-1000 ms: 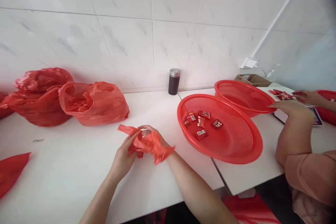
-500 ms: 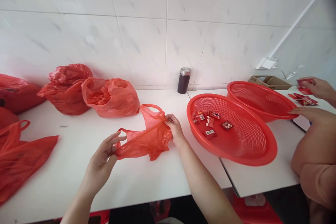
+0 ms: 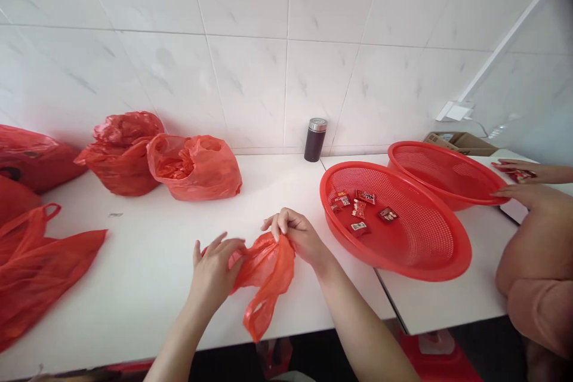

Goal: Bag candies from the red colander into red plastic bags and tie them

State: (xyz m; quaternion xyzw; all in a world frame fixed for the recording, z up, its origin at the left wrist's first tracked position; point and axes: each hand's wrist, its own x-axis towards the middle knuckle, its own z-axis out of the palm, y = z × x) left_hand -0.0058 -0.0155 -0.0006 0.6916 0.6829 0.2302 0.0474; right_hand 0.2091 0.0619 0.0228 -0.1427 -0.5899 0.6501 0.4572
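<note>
A thin red plastic bag [image 3: 264,268] is bunched between my two hands above the white table. My right hand [image 3: 298,236] pinches its gathered top right part, and one handle loop hangs down toward the table's front edge. My left hand [image 3: 217,274] is at the bag's left side, with thumb and fingers closed on the plastic. Right of my hands stands a red perforated basket [image 3: 421,239] with several small wrapped snacks [image 3: 359,209] at its left side.
Stuffed red bags [image 3: 201,170] stand along the wall at the left, with a flatter red bag [image 3: 45,268] nearer. A dark flask [image 3: 316,140] is by the wall. Another person's hands [image 3: 523,194] are at the right, beside a second red basket [image 3: 447,170] and a cardboard box [image 3: 463,143].
My hands have come closer together and the spread bag is now gathered, its handle hanging down. The other person's far hand has lowered to the packets on the table.
</note>
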